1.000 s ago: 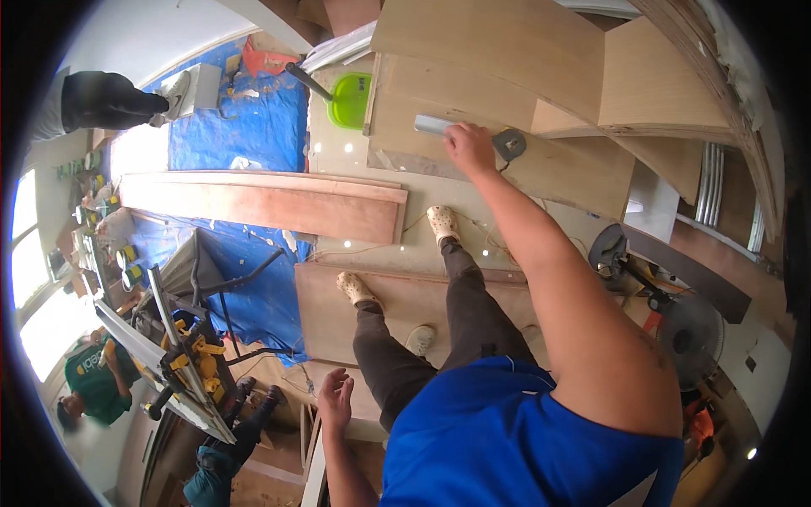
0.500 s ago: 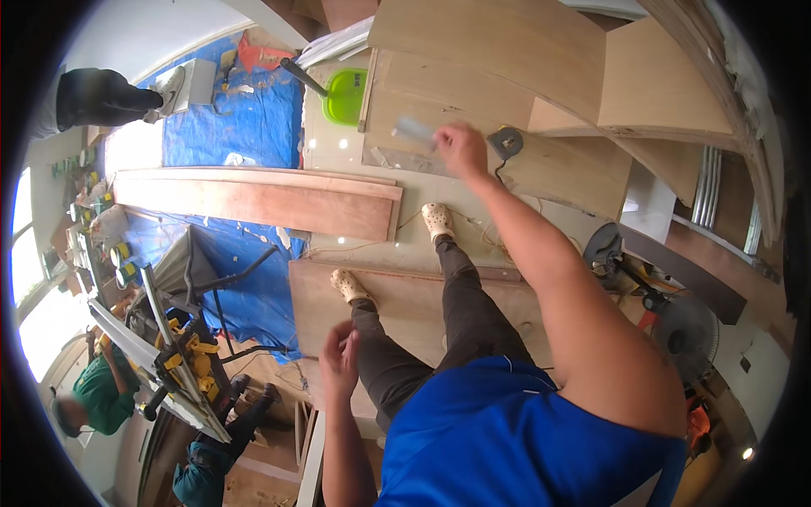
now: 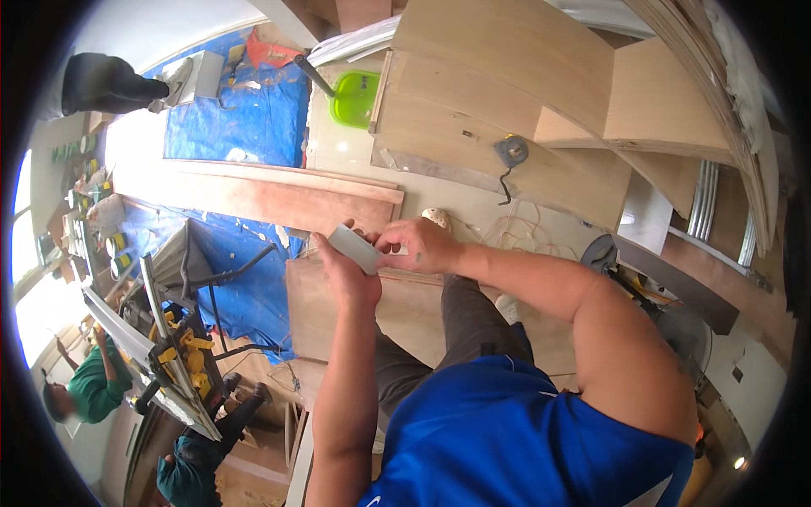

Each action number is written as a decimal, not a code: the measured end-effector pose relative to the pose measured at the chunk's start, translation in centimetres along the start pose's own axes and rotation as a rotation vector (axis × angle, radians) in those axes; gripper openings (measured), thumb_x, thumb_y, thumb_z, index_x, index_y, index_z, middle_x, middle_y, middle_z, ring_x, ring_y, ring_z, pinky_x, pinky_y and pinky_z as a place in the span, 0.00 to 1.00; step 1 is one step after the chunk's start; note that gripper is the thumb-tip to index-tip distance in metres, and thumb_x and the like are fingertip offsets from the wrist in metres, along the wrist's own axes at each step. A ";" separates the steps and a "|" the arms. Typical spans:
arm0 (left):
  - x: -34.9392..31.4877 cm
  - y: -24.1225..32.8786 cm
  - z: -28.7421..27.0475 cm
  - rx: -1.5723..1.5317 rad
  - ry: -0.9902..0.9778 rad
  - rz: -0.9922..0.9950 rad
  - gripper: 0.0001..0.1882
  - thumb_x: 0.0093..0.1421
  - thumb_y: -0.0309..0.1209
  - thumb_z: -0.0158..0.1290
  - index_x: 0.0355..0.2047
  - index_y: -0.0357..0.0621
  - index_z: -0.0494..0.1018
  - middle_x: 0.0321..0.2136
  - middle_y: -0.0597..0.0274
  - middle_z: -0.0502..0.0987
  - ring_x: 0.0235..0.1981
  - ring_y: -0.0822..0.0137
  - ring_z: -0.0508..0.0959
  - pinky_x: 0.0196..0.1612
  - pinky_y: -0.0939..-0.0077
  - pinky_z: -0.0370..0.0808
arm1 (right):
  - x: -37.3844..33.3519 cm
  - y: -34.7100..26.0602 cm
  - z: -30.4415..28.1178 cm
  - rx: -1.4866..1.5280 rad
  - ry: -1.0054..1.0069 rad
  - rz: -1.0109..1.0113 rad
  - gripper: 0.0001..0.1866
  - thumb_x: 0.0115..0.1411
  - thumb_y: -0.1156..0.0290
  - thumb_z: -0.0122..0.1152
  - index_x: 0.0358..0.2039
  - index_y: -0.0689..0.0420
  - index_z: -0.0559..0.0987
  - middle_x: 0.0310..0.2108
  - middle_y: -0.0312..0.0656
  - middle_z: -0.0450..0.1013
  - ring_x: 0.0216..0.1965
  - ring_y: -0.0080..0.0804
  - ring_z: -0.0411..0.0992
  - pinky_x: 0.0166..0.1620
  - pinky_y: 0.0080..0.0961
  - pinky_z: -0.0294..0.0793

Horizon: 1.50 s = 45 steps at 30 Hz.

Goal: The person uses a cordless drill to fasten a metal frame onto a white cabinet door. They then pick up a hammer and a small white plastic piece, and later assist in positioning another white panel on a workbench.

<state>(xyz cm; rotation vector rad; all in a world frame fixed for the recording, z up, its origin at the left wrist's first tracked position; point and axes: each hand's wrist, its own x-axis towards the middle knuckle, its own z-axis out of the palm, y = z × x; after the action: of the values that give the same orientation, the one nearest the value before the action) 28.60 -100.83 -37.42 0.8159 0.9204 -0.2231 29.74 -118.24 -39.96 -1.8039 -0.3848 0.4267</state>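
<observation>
In front of my body a flat, pale grey rectangular piece (image 3: 354, 248) is held between both hands; its exact kind is not clear. My left hand (image 3: 345, 279) is closed around it from below, thumb along its left side. At its right edge my right hand (image 3: 422, 247) is closed, with fingers pinched against it. A small whitish bit shows between those right fingers, mostly hidden. A tape measure (image 3: 512, 151) lies on the plywood beyond my right hand, its dark strap trailing toward me.
Long reddish boards (image 3: 296, 198) lie ahead on the left, partly over blue sheeting (image 3: 232, 118). A green dustpan (image 3: 353, 97) and a plywood cabinet frame (image 3: 507, 51) are at the far side. Right of me stands a saw (image 3: 680, 334). Other people (image 3: 100, 384) work at left.
My right hand has come back from over the plywood toward my body, bringing the pale piece. My left hand has risen and taken hold of it too. My stance has shifted.
</observation>
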 end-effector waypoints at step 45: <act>-20.1 2.6 -31.6 0.507 0.636 0.012 0.33 0.72 0.60 0.43 0.53 0.41 0.74 0.25 0.64 0.68 0.20 0.70 0.73 0.24 0.73 0.77 | 4.3 17.9 -11.4 -0.965 0.568 0.515 0.14 0.66 0.65 0.55 0.50 0.48 0.82 0.46 0.45 0.76 0.44 0.48 0.79 0.43 0.45 0.81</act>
<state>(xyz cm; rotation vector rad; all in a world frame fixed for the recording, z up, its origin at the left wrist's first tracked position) -1.82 -79.85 -31.06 1.4054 1.4842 -0.1897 39.66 -130.52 -54.81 -2.8638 0.3641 0.0284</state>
